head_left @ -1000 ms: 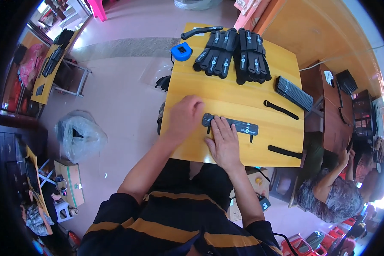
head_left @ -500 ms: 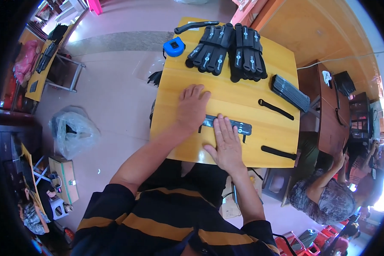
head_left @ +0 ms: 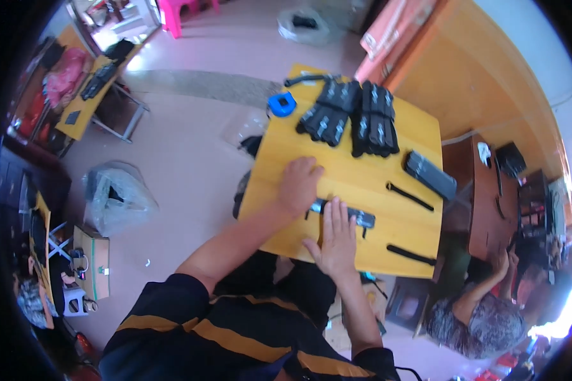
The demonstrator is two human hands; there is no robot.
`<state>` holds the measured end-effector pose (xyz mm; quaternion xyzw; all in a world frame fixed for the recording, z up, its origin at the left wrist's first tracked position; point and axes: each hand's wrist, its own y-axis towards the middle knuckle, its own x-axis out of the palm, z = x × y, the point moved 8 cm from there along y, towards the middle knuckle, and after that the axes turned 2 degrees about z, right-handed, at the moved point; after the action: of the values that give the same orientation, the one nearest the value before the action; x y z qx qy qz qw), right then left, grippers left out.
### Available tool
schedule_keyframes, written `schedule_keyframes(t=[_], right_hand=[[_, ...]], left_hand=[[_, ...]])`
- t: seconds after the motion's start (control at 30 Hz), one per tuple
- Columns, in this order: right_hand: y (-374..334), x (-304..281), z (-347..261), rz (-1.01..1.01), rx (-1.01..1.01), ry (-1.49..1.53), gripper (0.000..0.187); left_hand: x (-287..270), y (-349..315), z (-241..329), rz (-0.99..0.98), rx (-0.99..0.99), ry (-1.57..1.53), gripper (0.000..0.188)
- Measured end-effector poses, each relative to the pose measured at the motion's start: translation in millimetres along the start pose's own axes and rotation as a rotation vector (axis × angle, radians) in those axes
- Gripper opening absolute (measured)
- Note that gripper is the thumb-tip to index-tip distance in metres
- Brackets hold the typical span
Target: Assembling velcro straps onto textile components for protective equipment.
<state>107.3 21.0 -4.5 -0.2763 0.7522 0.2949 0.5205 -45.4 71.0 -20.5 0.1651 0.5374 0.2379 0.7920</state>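
A short stack of black straps [head_left: 365,219] with pale print lies on the yellow table [head_left: 279,143], small dark strap ends sticking out along its near side. My right hand [head_left: 338,241] rests flat across the middle of the stack, fingers stretched out and thumb spread, so it is open. At the stack's left end is my left hand [head_left: 300,184]. Its fingers are bent down toward the tabletop and blurred, and whatever may be under them is hidden. To the right lie two loose black straps, one farther away [head_left: 410,197] and one nearer [head_left: 411,254].
Two banded bundles of black straps, left [head_left: 329,111] and right [head_left: 375,120], sit toward the back. A blue tape measure [head_left: 282,104] is at the far left, another dark stack [head_left: 429,174] at the right edge. A person [head_left: 480,311] sits at right; a plastic bag [head_left: 117,197] lies on the floor.
The whole view has shifted, so the table sits lower in the picture. My left hand's fingers look more bent than before. My right hand stays flat on the strap stack.
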Motion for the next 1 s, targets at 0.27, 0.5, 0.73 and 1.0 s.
schedule_keyframes(t=[0.27,0.5,0.73,1.0], right_hand=[[-10.3,26.6,15.2,-0.054,0.089,-0.035,0.096],[-45.0,8.3,67.2,0.003,0.277,-0.150,0.098],[-54.7,-0.2,78.9,0.092,0.328,-0.131,0.094],[-29.8,-68.0,99.9,0.473,0.221,-0.026,0.063]], left_hand=[[0.4,-4.9,6.7,0.004,0.011,-0.015,0.030],[-3.8,-6.3,2.4,0.036,0.013,-0.041,0.030],[12.0,-4.7,-0.2,0.033,0.031,-0.036,0.028],[0.9,-0.4,-2.7,0.037,-0.011,-0.032,0.027]])
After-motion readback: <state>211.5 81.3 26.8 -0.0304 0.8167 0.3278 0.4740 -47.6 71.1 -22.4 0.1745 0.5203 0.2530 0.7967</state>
